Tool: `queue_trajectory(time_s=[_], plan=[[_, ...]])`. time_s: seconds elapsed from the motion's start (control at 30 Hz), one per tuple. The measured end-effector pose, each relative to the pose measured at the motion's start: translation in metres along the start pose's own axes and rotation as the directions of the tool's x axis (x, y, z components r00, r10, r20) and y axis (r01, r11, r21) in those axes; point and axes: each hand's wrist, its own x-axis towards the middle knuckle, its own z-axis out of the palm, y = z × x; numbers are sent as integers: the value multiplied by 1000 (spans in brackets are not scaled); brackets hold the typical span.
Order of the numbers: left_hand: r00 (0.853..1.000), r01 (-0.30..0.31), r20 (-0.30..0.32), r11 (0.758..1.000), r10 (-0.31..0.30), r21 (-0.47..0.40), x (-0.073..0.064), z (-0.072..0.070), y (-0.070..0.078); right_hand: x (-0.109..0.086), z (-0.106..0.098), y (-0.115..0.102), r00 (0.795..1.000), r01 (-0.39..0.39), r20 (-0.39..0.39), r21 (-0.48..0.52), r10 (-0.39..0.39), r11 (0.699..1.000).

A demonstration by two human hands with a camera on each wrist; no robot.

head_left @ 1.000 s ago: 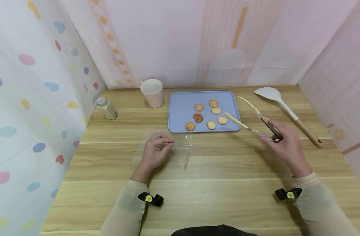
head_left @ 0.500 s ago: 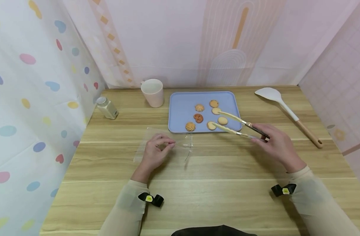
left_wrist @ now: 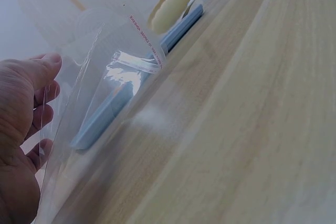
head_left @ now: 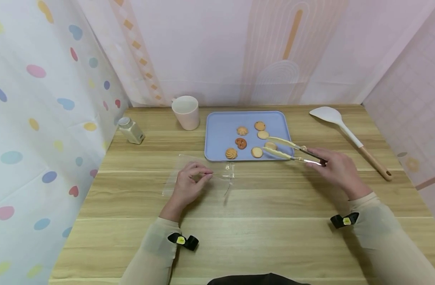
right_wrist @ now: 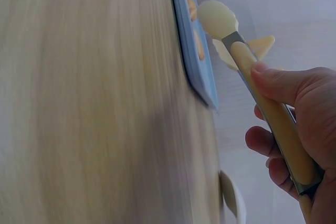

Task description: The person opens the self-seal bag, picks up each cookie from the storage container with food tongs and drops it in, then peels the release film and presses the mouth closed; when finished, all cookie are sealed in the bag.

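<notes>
My left hand pinches the edge of a clear plastic bag, which lies partly on the table in front of the tray. In my right hand is a pair of tongs with cream-coloured tips. Those tips are spread a little above the right part of a blue tray, around a round pale cookie that they partly cover. Several other cookies share the tray, among them a swirl cookie, a pretzel-shaped one and a pale round one. Whether the tips touch the cookie I cannot tell.
A pale pink mug stands left of the tray, and a small clear jar with pale contents is further left. At the right lies a white turner with a wooden handle. Patterned curtains border the wooden table.
My right hand has moved left, bringing the tongs from beside the tray to over the cookies, and their tips have drawn closer together. The left hand keeps its place on the bag.
</notes>
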Motion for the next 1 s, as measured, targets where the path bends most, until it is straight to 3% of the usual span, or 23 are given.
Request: queue_trajectory(time_s=[0.2, 0.47, 0.83, 1.0], plan=[[1000, -1, -15, 1000, 1, -2, 0, 1, 1, -1, -2, 7, 995, -59, 75, 9, 58, 998], [1000, -25, -14, 1000, 25, 1, 7, -6, 37, 1, 0, 12, 988, -103, 120, 7, 102, 995], [999, -45, -9, 999, 45, -1, 6, -5, 35, 5, 1, 8, 963, -187, 202, 14, 180, 982], [999, -39, -4, 999, 39, -2, 6, -4, 34, 7, 2, 5, 963, -182, 202, 9, 176, 983]])
